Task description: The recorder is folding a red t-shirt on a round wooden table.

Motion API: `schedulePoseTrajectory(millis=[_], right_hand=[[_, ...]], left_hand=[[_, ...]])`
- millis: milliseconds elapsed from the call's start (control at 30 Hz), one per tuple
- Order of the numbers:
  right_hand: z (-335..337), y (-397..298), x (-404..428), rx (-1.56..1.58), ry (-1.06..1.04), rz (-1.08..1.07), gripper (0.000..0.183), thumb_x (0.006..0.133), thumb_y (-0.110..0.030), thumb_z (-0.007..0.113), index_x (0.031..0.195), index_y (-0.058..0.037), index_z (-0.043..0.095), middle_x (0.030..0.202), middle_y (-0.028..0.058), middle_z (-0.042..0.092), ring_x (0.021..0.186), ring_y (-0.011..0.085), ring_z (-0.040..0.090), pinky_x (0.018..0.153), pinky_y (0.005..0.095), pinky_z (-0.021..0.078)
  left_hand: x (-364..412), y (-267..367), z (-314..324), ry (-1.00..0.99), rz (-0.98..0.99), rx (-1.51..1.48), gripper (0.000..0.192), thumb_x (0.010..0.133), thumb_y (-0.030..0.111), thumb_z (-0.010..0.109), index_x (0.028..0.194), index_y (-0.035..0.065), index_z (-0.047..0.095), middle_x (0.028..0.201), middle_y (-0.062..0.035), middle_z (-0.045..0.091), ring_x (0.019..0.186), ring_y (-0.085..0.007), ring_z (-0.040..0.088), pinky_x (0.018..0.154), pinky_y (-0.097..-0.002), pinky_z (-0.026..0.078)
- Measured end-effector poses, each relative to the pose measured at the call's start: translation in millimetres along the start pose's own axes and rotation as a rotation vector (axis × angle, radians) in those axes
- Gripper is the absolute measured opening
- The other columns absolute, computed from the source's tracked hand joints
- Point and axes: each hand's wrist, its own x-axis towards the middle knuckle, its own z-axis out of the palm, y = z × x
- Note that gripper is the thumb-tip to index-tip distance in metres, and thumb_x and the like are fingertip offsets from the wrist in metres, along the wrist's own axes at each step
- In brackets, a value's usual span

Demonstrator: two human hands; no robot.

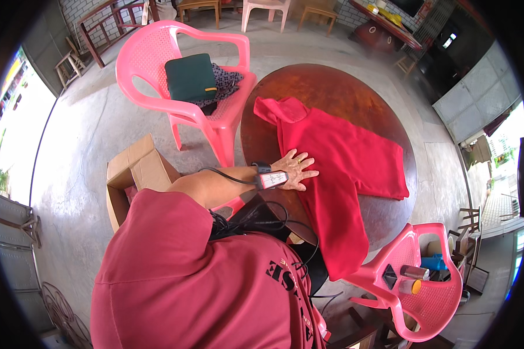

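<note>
A red cloth garment (332,144) is spread on a round brown wooden table (314,80). It has two long parts, one towards the right rim and one hanging past the table's near edge; its exact kind cannot be told. My left hand (294,170) rests palm down on its left edge, fingers spread, with a ring on one finger. A strapped device with a cable (272,179) sits on that wrist. My right hand is out of view; the front of my red shirt fills the lower part of the picture.
Left of the table, a pink plastic armchair (146,52) holds a dark green folded item (191,78) and patterned cloth. Another pink chair (441,301) at lower right bears containers and a dark flat object. An open cardboard box (150,168) stands by my left arm. Black cables cross my lap.
</note>
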Motion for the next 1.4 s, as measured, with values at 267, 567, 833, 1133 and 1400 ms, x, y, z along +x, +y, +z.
schedulePoseTrajectory(millis=[267,567,833,1133,1400], right_hand=[[-13,66,-31,0.136,0.295,0.283,0.025,0.09,-0.009,0.052,0.113,-0.0015,0.054,0.111,0.012,0.059,0.1,0.023,0.059,0.092,0.0318,0.0472],[41,228,-124,0.175,0.456,0.981,0.026,0.091,-0.011,0.051,0.115,-0.0011,0.054,0.112,0.0124,0.059,0.101,0.0234,0.059,0.092,0.0322,0.0471],[72,250,-88,0.079,0.315,0.973,0.027,0.092,-0.012,0.05,0.116,-0.0007,0.053,0.113,0.0128,0.059,0.102,0.0238,0.059,0.093,0.0325,0.0471],[85,254,-72,0.011,0.249,0.963,0.029,0.093,-0.014,0.049,0.118,-0.0002,0.053,0.114,0.0132,0.059,0.103,0.0241,0.059,0.093,0.0329,0.047],[81,244,-79,0.23,0.345,0.911,0.03,0.094,-0.016,0.049,0.119,0.0001,0.053,0.115,0.0135,0.059,0.104,0.0245,0.059,0.094,0.0332,0.0469]], left_hand=[[-5,-3,10,0.122,0.018,-0.02,0.066,0.088,0.049,0.055,0.144,0.0198,0.038,0.148,-0.0185,0.031,0.136,-0.0394,0.029,0.107,-0.0585,0.026],[-26,4,-6,0.077,0.029,-0.053,0.063,0.088,0.048,0.054,0.14,0.0146,0.044,0.147,-0.0197,0.033,0.137,-0.0397,0.029,0.11,-0.058,0.022],[-51,48,-44,0.322,0.472,-0.408,0.027,0.078,0.022,0.066,0.103,0.0117,0.063,0.101,-0.0057,0.059,0.104,-0.0231,0.056,0.091,-0.0396,0.043],[-46,49,-54,-0.111,0.313,-0.942,0.019,0.086,0.015,0.056,0.1,0.003,0.061,0.094,-0.0111,0.063,0.088,-0.028,0.062,0.077,-0.0377,0.049],[-45,47,-53,0.016,0.311,-0.815,0.019,0.086,0.015,0.055,0.101,0.0047,0.061,0.095,-0.01,0.063,0.09,-0.0284,0.062,0.078,-0.039,0.049]])
